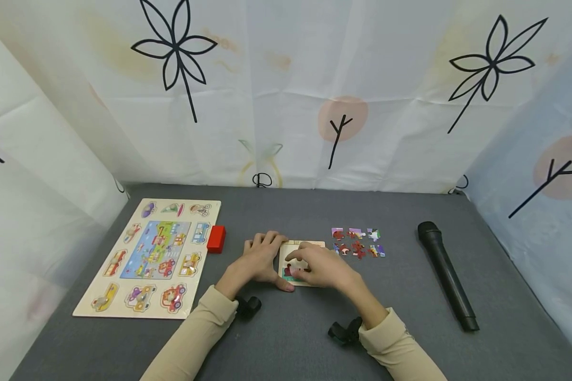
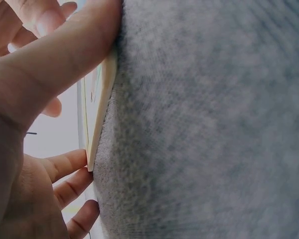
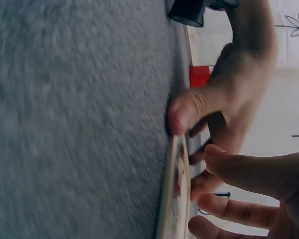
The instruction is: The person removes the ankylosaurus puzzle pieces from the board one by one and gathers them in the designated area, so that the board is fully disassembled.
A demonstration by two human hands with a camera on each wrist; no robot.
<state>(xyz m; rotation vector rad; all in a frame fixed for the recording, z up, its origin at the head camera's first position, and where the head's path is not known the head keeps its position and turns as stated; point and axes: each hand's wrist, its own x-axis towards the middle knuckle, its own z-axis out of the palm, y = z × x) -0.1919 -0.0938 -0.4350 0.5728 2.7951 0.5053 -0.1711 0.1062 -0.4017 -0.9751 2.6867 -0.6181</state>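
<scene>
Left hand [image 1: 263,261], fingers wide, touches a small board [image 1: 291,266] lying under the right hand [image 1: 326,266], its fingers parted.

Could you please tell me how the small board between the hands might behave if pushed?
The board looks stiff, judging by its wood-like edge. Being thin and small, it is probably light. It should slide rather than tip, lying flat on the table.
</scene>
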